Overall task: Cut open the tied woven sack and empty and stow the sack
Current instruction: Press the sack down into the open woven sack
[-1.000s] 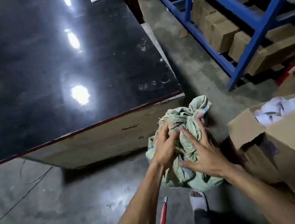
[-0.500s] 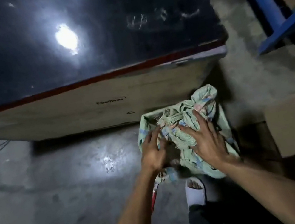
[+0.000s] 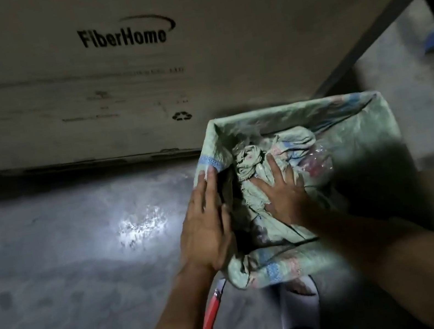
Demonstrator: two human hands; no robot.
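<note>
Both hands down at a pale green woven sack lining an open-topped container (image 3: 359,122) on the grey concrete floor (image 3: 68,263). Left hand (image 3: 206,224) laid flat, fingers straight and held together, against the outer left wall of that liner, fingertips reaching its blue-banded rim; forearm angled up from the lower left. Right hand (image 3: 284,190) spread wide, palm down, pressed onto a crumpled pale green woven sack with blue and pink stripes (image 3: 250,164), bunched inside the liner; forearm slanting in from the lower right. Crumpled sack directly under the right palm and just right of the left hand, with the liner wall between. Clear crinkled plastic (image 3: 316,158) showing beside the right hand. Red-handled utility cutter (image 3: 211,319) lying on the floor below the left wrist, untouched by either hand. White slipper (image 3: 299,309) just under the container's near edge. Large beige cardboard carton printed "FiberHome" (image 3: 123,37) close behind the container.
</note>
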